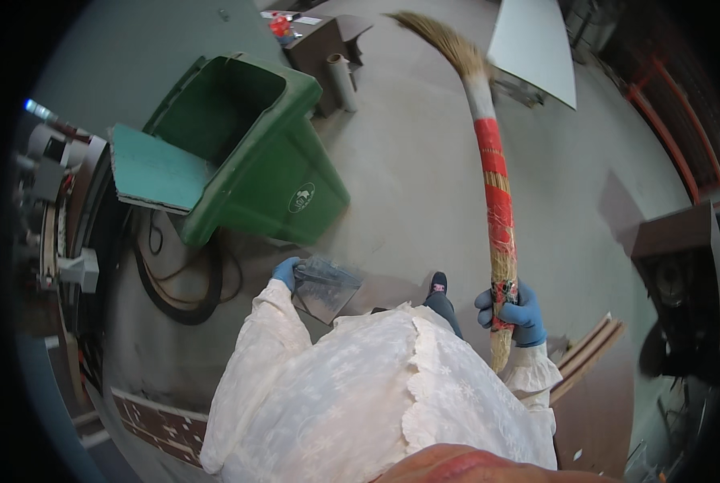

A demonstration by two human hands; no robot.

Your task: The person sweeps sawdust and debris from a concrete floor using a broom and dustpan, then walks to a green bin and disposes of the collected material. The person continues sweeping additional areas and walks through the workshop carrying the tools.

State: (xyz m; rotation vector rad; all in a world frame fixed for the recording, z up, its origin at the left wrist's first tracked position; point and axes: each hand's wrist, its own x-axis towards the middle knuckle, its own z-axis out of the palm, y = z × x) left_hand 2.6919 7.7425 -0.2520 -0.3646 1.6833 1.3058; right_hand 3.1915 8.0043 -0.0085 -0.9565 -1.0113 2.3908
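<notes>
My right hand (521, 315), in a blue glove, is closed round the lower handle of a straw broom (498, 201). The broom stands nearly upright in the view, its handle wrapped in red and its bristles (444, 42) pointing up and away to the left. On the left, my gloved left hand (285, 274) grips a greyish, see-through dustpan (326, 291) by its edge. The dustpan hangs low over the grey floor, just nearer than a green wheeled bin (247, 169) with its lid off the opening. A teal board (160, 171) leans out of the bin's mouth.
Behind the bin stands a brown desk (316, 50) with a roll (342, 80) beside it. A black hose (195, 310) curls on the floor at left. At far right is a dark cabinet (674, 237); wooden strips (593, 354) lie near my right arm. A white panel (533, 48) stands ahead.
</notes>
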